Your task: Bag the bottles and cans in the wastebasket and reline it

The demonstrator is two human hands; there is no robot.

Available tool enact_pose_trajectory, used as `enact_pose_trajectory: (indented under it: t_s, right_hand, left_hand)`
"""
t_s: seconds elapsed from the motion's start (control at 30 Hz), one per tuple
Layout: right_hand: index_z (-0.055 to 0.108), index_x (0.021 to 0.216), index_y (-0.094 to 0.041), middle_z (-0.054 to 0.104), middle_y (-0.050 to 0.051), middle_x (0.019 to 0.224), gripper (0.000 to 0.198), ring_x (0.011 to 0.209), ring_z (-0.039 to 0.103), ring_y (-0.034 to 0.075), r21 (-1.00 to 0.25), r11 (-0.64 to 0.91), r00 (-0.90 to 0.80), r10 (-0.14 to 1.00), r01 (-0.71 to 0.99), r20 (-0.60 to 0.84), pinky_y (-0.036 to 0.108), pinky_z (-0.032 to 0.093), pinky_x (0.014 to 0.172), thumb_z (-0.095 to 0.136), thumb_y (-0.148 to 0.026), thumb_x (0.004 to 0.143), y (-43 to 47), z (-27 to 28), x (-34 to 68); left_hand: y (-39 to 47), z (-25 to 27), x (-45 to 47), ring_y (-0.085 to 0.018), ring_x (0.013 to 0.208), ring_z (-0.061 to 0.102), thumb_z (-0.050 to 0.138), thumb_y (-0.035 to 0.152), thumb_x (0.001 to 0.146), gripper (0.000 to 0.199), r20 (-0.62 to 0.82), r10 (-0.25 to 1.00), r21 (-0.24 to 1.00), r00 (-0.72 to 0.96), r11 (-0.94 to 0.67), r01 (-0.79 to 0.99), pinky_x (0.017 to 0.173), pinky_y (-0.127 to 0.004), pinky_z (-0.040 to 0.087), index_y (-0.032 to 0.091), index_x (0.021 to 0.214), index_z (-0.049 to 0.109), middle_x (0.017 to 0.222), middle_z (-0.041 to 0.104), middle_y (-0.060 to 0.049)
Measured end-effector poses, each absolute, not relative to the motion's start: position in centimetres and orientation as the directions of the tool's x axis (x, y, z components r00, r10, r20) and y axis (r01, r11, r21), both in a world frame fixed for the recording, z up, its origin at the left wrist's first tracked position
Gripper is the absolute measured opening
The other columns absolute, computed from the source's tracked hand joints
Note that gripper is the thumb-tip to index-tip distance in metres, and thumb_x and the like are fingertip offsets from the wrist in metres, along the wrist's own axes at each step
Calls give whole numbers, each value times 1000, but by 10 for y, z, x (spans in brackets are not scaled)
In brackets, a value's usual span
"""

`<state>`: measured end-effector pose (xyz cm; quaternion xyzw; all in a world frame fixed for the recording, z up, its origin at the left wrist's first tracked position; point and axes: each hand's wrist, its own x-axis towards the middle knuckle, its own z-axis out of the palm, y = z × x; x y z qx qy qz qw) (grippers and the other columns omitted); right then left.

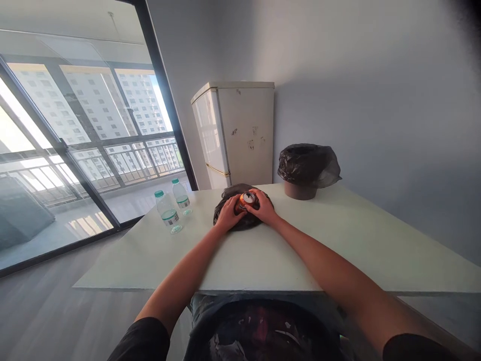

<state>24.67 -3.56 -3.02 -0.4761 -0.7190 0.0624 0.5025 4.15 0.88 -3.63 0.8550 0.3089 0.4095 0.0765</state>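
Head view, nearest first: across the counter (259, 265) our forearms reach toward twelve o'clock. Our left hand (230, 215) and right hand (265, 208) form the grip, fingers curled inward and parted by just the width of the can (248, 199) they have hold of. We judge the handling to be under way: the can is in hand and not released, while two capped bottles (169, 213), upright at the can's nine o'clock, stand apart from us. What the black bag (244, 225) around the can contains is hidden, so we cannot tell how much is finished. The can sits centred in the grip, left hand at its eight o'clock, right at its four, top facing up; whether its base touches the bag we cannot see. Farther off, at two o'clock, stands a lined bin (300, 191); beyond the counter, toward twelve, a refrigerator (246, 135).
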Motion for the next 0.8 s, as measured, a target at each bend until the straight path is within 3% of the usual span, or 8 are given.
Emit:
enact_pose_trajectory:
  t_s: [0.1, 0.2, 0.3, 0.37, 0.47, 0.57, 0.67, 0.8]
  right_hand:
    - [44, 144, -22, 62, 14, 141, 59, 120, 63, 26, -633, 563, -77, 776, 532, 625, 37, 53, 99, 61, -48, 94, -36, -29, 247]
    - [40, 148, -18, 63, 15, 136, 49, 110, 65, 22, -638, 529, -54, 791, 560, 609, 35, 53, 94, 37, -43, 105, -32, -29, 252]
    - [58, 125, -17, 70, 12, 116, 37, 99, 66, 21, -589, 509, -122, 811, 628, 572, 35, 53, 92, 37, -40, 106, -27, -32, 260]
    - [66, 105, -19, 72, 8, 107, 23, 100, 66, 22, -534, 547, -248, 811, 645, 530, 35, 52, 97, 51, -36, 101, -25, -34, 263]
    - [72, 94, -20, 73, 7, 108, 14, 105, 67, 22, -453, 578, -389, 806, 679, 446, 34, 50, 100, 61, -28, 95, -24, -39, 265]
    - [76, 98, -20, 74, 6, 105, 14, 97, 68, 20, -388, 545, -427, 833, 743, 352, 31, 51, 91, 63, -25, 95, -27, -41, 265]
    - [77, 98, -21, 75, 7, 105, 16, 98, 69, 21, -321, 467, -386, 877, 824, 286, 29, 50, 85, 63, -27, 96, -29, -39, 265]
    - [78, 96, -20, 77, 10, 104, 24, 95, 71, 24, -242, 282, -226, 945, 928, 236, 31, 50, 84, 56, -29, 100, -30, -33, 266]
  left_hand:
    - [5, -31, 40, -29, 127, 66, 81, 38, 88, 68, 682, 560, 371, 471, -819, 437, 111, -46, 53, 24, 148, 52, 139, 68, -11]
    - [7, -24, 30, -27, 110, 72, 83, 43, 84, 67, 727, 569, 418, 385, -811, 408, 99, -43, 60, 24, 141, 55, 126, 73, -9]
    - [13, -14, 11, -18, 78, 72, 84, 50, 81, 62, 763, 598, 515, 245, -792, 327, 72, -33, 63, 22, 129, 57, 109, 72, -5]
    - [19, -7, -4, -16, 75, 70, 83, 52, 80, 61, 804, 586, 533, 106, -788, 309, 64, -29, 60, 21, 124, 56, 106, 70, -5]
    - [31, 0, -23, -23, 97, 72, 83, 51, 80, 63, 825, 554, 548, -113, -733, 402, 65, -28, 60, 20, 127, 54, 114, 69, -10]
    - [44, -4, -35, -27, 109, 71, 83, 47, 81, 65, 764, 610, 613, -211, -584, 532, 79, -34, 60, 22, 133, 54, 123, 70, -12]
    - [55, -18, -45, -29, 111, 71, 82, 44, 80, 62, 611, 745, 703, -269, -354, 617, 94, -44, 56, 22, 131, 55, 127, 70, -13]
    - [67, -34, -56, -35, 116, 68, 82, 42, 80, 58, 460, 833, 755, -307, -185, 630, 95, -49, 54, 21, 126, 55, 129, 69, -17]
